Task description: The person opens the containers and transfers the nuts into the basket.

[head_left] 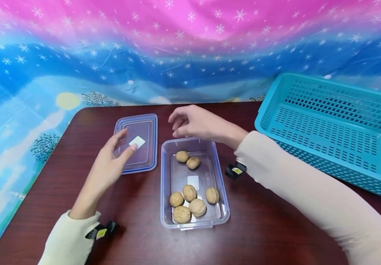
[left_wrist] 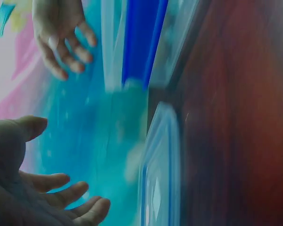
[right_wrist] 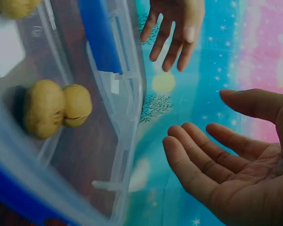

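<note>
A clear plastic container point(head_left: 207, 147) with several walnuts point(head_left: 189, 193) inside stands on the table. Two of the walnuts point(right_wrist: 45, 108) lie at its far end, the rest toward the near end. Its blue-edged lid point(head_left: 144, 123) lies flat to the left, bearing a white label. My left hand point(head_left: 112, 156) hovers over the lid's left side, fingers relaxed and apart, holding nothing. Above the container's far rim is my right hand point(head_left: 195, 121), palm turned left, its fingers point(right_wrist: 203, 155) loosely bent around nothing.
A large turquoise perforated basket point(head_left: 326, 147) stands at the right of the dark wooden table point(head_left: 137, 224). Behind the table hangs a pink and blue snowflake cloth point(head_left: 177, 55). Wrist cameras point(head_left: 235, 170) are strapped below both hands.
</note>
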